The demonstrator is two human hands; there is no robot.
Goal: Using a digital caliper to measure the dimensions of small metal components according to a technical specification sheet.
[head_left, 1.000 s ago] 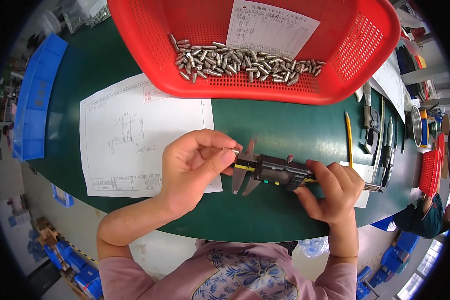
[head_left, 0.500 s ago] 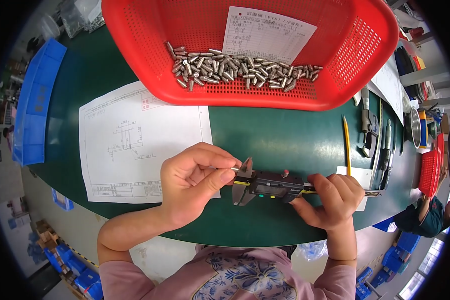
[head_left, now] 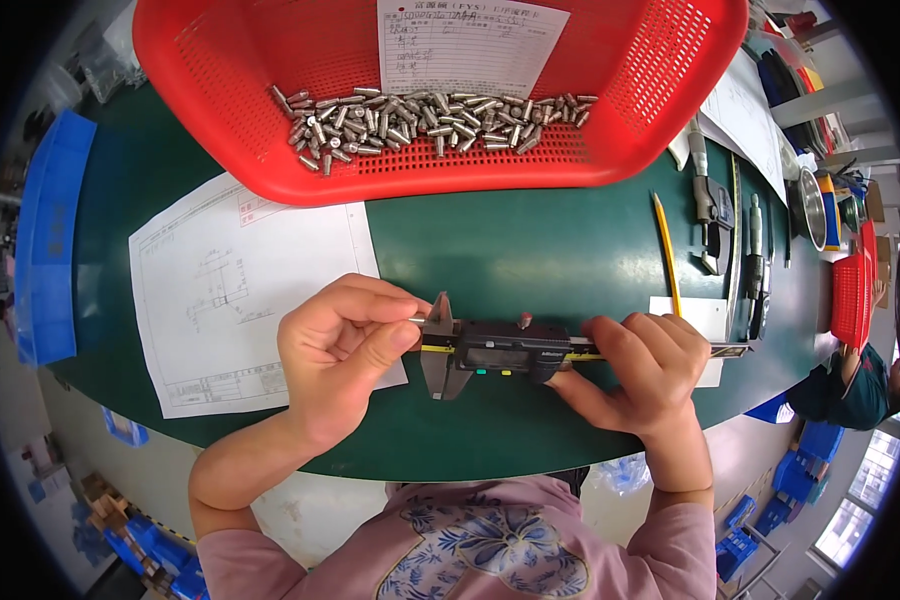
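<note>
My left hand (head_left: 335, 350) pinches a small metal pin (head_left: 417, 320) between thumb and fingertips; most of the pin is hidden. The pin's end sits by the jaws of a digital caliper (head_left: 505, 350), though I cannot tell whether both jaws touch it. Wrapped round the beam of the caliper, right of its display, is my right hand (head_left: 645, 375). Beyond my hands stands a red perforated plastic basket (head_left: 370, 185) holding many similar metal pins (head_left: 420, 120) and a written paper slip (head_left: 470, 45).
A drawing sheet (head_left: 260, 300) lies left on the green table (head_left: 490, 440). To the right are a yellow pencil (head_left: 667, 255), a white paper (head_left: 692, 318), micrometers (head_left: 712, 205) and a metal bowl (head_left: 812, 208). A blue bin (head_left: 50, 240) stands far left. Another person (head_left: 855, 390) is at far right.
My view has shifted, so the basket, papers and tools appear further left and slightly higher. Both hands still hold the pin and caliper close together, the caliper now more level.
</note>
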